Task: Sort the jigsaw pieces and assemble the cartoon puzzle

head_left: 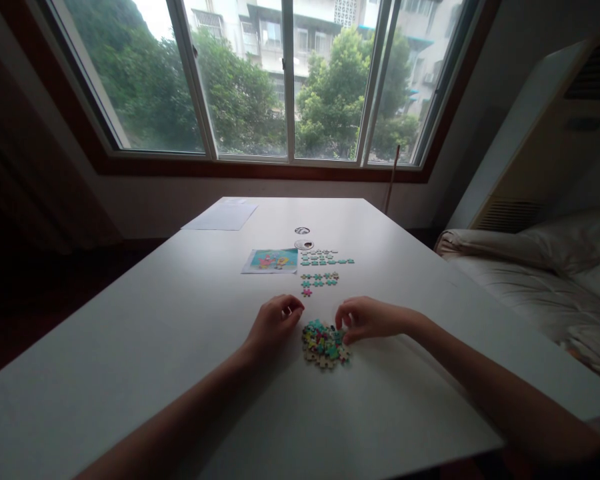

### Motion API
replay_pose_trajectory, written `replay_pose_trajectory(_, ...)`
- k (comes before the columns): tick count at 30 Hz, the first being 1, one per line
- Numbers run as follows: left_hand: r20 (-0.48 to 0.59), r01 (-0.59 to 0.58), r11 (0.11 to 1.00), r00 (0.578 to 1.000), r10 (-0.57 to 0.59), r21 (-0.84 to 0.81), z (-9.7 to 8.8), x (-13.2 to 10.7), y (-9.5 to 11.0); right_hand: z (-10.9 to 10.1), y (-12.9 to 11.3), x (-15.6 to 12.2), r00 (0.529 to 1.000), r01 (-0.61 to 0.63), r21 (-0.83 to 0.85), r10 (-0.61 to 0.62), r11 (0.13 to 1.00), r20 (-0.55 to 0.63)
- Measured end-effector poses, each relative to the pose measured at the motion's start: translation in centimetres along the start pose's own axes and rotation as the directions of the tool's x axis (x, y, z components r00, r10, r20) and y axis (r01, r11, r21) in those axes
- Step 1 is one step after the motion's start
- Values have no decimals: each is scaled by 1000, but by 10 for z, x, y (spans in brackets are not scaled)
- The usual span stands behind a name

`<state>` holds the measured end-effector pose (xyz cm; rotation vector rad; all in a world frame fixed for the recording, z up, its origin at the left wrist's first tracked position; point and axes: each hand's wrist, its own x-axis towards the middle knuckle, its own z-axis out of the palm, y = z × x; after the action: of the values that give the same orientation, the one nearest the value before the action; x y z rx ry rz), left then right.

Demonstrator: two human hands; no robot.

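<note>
Right hand (pixel 367 317): bent at right edge of puzzle-piece heap (pixel 325 347) | Left hand (pixel 273 320): loosely curled, near heap's upper left | Beyond hands: laid-out pieces (pixel 318 284) in rows, beside printed picture (pixel 273 261) | Support: white table (pixel 145 360), window (pixel 290 87) behind far end

A small heap of multicoloured jigsaw pieces (pixel 324 341), overlapping, with plain tan pieces (pixel 325 362) at its six o'clock edge. At the heap's twelve o'clock, loose pieces (pixel 318 284), mostly turquoise, lie in short rows.
</note>
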<state>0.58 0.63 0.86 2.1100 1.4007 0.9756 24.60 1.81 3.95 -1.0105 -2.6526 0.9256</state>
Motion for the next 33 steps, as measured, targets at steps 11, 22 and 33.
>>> replay_pose_trajectory(11, 0, -34, 999, 999, 34, 3, 1, 1, -4, 2, 4, 5, 984, -19, 253, 63, 967, -166)
replay_pose_trajectory(22, 77, -180, 981, 980, 185, -67, 5, -9, 12, 31, -15, 27, 879, 46, 573, 240, 818, -413)
replay_pose_trajectory(33, 56, -170, 978, 982, 178, -124, 6, -8, 13, 37, -16, 29, 878, 82, 555, 204, 828, -434)
